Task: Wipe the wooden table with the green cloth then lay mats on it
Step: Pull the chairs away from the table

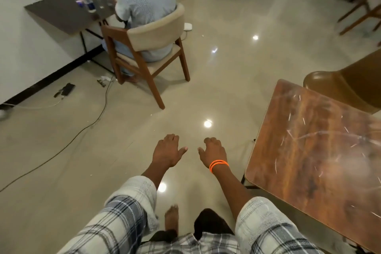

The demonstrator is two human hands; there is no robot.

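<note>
The wooden table (321,161) stands at the right, its brown top marked with pale scratches and nothing lying on the part I can see. My left hand (168,151) and my right hand (213,151) hang side by side over the floor, left of the table's near corner. Both are empty, palms down, fingers loosely curled. An orange band circles my right wrist. No green cloth and no mats are in view.
A person sits on a wooden chair (148,47) at a dark desk (61,12) by the left wall, with bottles on it. Cables (82,128) trail over the glossy tiled floor. A brown chair (340,86) stands behind the table; more chairs at far right.
</note>
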